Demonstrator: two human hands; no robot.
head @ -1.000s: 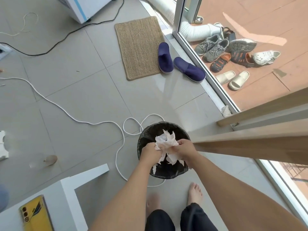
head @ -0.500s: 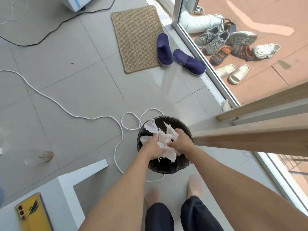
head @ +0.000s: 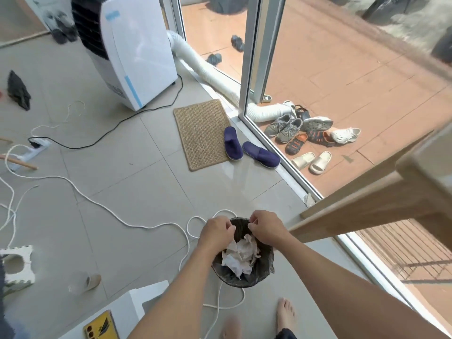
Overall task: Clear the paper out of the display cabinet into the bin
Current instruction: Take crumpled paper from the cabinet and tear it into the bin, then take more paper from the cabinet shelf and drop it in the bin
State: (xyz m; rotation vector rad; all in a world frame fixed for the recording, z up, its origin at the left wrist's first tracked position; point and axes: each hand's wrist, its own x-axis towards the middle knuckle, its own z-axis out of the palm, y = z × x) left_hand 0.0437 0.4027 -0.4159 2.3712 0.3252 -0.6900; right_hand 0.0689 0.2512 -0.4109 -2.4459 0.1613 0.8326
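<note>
A small round bin [head: 265, 270] lined with a dark bag stands on the tiled floor below me. Crumpled white paper [head: 241, 256] lies inside it. My left hand [head: 216, 232] and my right hand [head: 265, 228] hover side by side just above the bin's far rim, fingers loosely curled and apart, with nothing in them. A light wooden cabinet edge [head: 371, 206] juts in from the right, just beside my right forearm; its inside is out of sight.
A white cord [head: 102, 206] loops across the floor and around the bin. A white table corner [head: 137, 307] with a yellow phone [head: 101, 326] sits lower left. Farther off are a woven mat [head: 203, 133], blue slippers [head: 233, 143], a portable air conditioner [head: 132, 52] and a glass door.
Both hands let go of the crumpled paper, which now lies in the bin, and lifted above the rim. The view tilted up, showing more of the room.
</note>
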